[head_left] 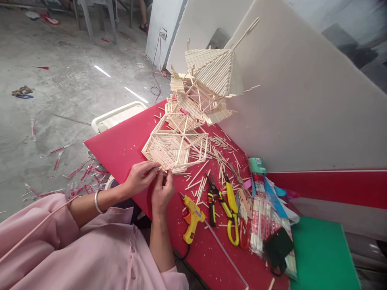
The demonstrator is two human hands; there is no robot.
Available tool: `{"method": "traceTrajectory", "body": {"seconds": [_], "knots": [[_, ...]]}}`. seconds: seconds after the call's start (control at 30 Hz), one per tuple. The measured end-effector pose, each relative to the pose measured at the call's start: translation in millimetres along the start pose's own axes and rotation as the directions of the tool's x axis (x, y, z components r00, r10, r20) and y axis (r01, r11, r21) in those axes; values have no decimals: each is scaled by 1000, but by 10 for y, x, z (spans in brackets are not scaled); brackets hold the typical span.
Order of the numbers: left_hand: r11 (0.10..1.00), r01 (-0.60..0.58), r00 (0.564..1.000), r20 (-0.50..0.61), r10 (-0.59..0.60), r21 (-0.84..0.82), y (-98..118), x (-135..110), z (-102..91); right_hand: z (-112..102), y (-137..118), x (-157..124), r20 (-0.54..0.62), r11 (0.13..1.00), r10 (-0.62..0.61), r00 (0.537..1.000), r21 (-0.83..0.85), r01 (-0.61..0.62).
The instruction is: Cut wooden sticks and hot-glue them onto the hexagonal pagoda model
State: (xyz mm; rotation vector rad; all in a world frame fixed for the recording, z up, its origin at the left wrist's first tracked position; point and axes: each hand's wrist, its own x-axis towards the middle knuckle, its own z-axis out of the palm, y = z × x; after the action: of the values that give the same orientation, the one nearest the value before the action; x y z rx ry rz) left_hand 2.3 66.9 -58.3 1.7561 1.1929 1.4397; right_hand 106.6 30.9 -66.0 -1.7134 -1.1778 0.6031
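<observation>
A frame of pale wooden sticks (pixel 196 139) with a hexagonal, spiral-patterned base rests near the table's left edge. At its near corner, my left hand (pixel 142 177) is closed in a pinch, the fingertips against the sticks. My right hand (pixel 162 191) pinches the same corner from beside it, the fingertips of both hands almost touching. Small stick ends show between them, though the exact grip is partly hidden. A taller stick model with slanted roofs (pixel 213 70) stands behind the frame. To the right of my right hand lies a yellow glue gun (pixel 193 217).
Loose sticks litter the red tabletop (pixel 117 139). Black-and-yellow pliers (pixel 211 197), yellow-handled scissors (pixel 232 201), bagged sticks (pixel 258 225) and a green-topped container (pixel 256 166) lie rightward. A white panel (pixel 287 100) rises behind. Plastic wrappers (pixel 87 179) cover floor at left.
</observation>
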Motion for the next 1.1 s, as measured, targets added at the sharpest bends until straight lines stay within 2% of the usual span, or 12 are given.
{"method": "traceTrajectory", "body": {"seconds": [1.1], "knots": [[1000, -14, 1000, -2, 14, -3, 4, 7, -3, 11, 16, 1, 4, 998, 28, 1000, 58, -28]]}}
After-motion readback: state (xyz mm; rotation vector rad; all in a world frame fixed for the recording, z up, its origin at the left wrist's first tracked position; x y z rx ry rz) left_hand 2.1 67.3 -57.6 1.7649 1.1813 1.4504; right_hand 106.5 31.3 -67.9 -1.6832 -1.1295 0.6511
